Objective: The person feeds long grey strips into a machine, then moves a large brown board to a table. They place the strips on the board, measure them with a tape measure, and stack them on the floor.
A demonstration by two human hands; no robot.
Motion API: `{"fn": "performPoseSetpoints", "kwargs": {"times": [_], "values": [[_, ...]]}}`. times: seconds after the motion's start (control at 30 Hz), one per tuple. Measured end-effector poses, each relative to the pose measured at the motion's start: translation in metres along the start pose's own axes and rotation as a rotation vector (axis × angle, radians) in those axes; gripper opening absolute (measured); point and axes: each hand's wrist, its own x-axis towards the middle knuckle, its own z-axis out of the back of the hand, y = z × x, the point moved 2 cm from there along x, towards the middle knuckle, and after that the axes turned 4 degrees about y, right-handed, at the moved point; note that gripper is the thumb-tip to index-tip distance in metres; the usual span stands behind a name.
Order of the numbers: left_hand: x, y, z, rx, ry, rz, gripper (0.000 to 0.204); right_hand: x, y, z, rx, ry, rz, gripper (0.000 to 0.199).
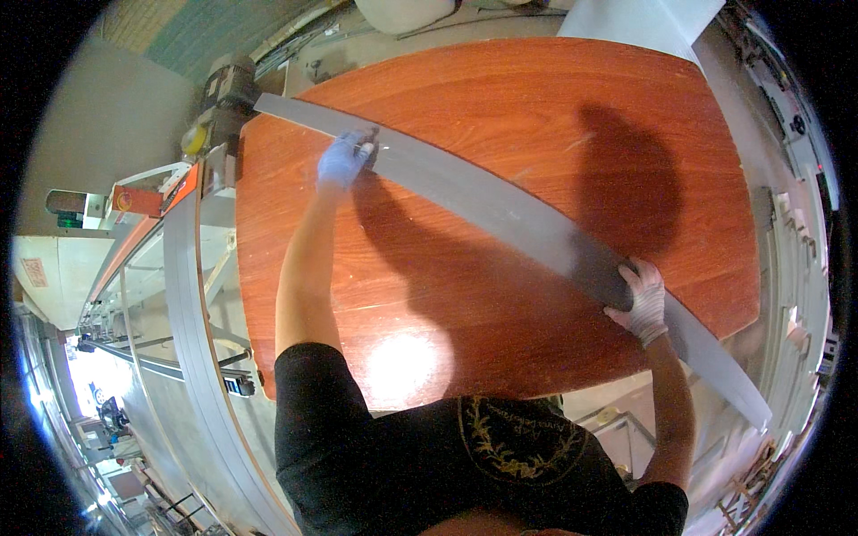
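A long, narrow grey board (474,198) lies slantwise over a red-brown wood-grain table (518,107), from the far left to the near right. Both its ends stick out past the tabletop. My left hand (345,161), in a blue glove, grips the board's near edge toward the far end, its fingertips on the upper face. My right hand (645,302), in a whitish glove, spans the board's width near the right side of the table, closed on it with thumb and fingers at opposite edges. Shadows fall across the board and table.
Left of the table runs a long machine with a grey rail (188,304) and an orange-ended beam (181,188). A motor-like unit (231,85) stands by the table's far left corner. Stacked pale strips (800,268) line the right side. A white panel (626,25) is behind.
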Motion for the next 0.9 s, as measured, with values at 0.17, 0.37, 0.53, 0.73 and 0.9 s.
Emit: {"fn": "performPoseSetpoints", "kwargs": {"times": [0.17, 0.37, 0.53, 0.73, 0.9], "values": [[0.018, -0.034, 0.0, 0.134, 0.257, 0.194, 0.027, -0.005, 0.0, -0.001, -0.021, -0.016, -0.003, 0.093], [0.002, -0.048, -0.005, 0.32, 0.215, 0.188, 0.027, -0.006, -0.002, -0.001, -0.018, 0.013, -0.028, 0.093], [-0.002, -0.065, 0.003, 0.312, 0.271, 0.239, 0.023, -0.005, -0.003, -0.002, -0.013, -0.018, -0.002, 0.093], [-0.067, -0.125, -0.013, -0.077, 0.064, 0.073, 0.024, -0.006, 0.001, -0.004, -0.032, -0.009, -0.012, 0.092], [-0.138, -0.259, -0.028, -0.809, 0.129, -0.038, 0.005, -0.011, 0.003, -0.004, -0.032, 0.08, -0.083, 0.088]]}}
